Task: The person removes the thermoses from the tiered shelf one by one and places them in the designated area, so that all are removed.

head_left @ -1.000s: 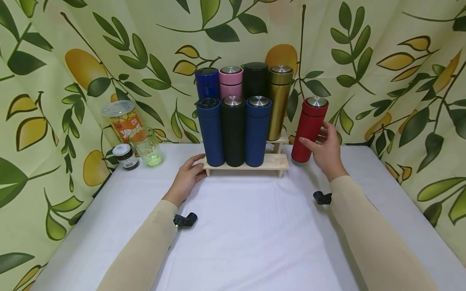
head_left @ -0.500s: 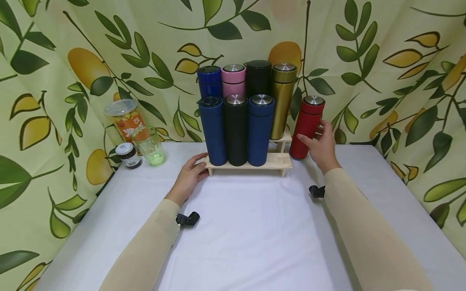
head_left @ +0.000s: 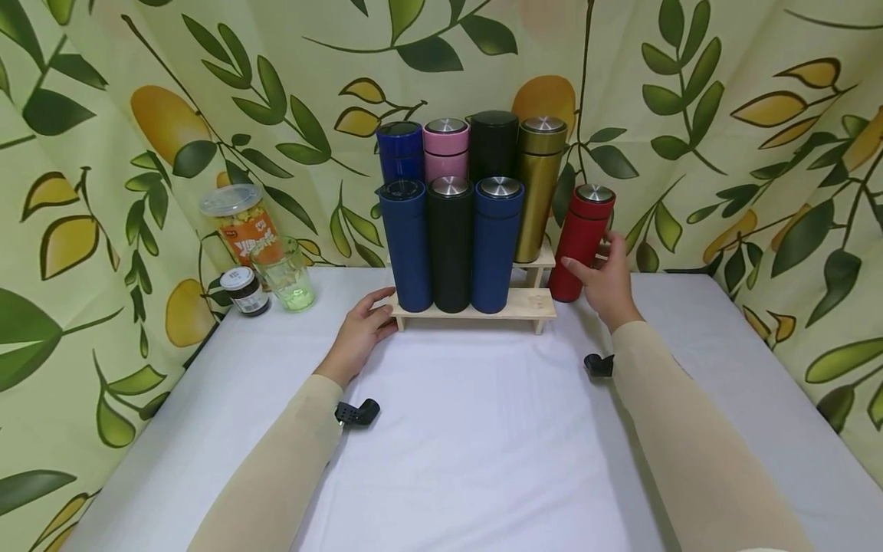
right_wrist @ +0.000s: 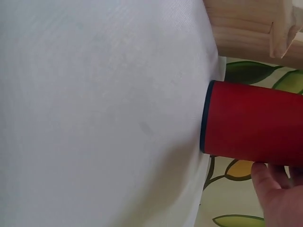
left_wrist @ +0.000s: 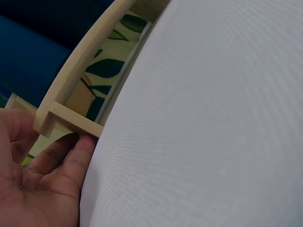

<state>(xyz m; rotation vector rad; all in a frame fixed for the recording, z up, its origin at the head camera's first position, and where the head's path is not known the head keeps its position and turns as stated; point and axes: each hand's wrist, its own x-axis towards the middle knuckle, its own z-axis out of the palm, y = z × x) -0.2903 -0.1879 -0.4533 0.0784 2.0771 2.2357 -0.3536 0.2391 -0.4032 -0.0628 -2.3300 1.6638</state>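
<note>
A two-step wooden rack (head_left: 519, 304) at the back of the white table holds several upright flasks: blue, black and blue in front, blue, pink, black and gold (head_left: 537, 192) behind. My right hand (head_left: 602, 277) grips a red flask (head_left: 582, 239) with a steel lid; it leans slightly on the table by the rack's right end. The right wrist view shows the red flask (right_wrist: 253, 124) with its base on the cloth and my fingers (right_wrist: 279, 194) on it. My left hand (head_left: 362, 330) rests open against the rack's front left corner, and its fingers (left_wrist: 71, 156) touch the rack's leg (left_wrist: 75, 124).
At the back left stand a clear-lidded snack jar (head_left: 234, 222), a small dark jar (head_left: 243, 291) and a green glass (head_left: 284, 274). Leaf-print curtains close in the table (head_left: 469, 445) on three sides. A free slot lies on the rack's front step, at its right end.
My right hand has brought the red flask a little leftward, closer to the rack's right end. The left hand stays at the rack's left corner.
</note>
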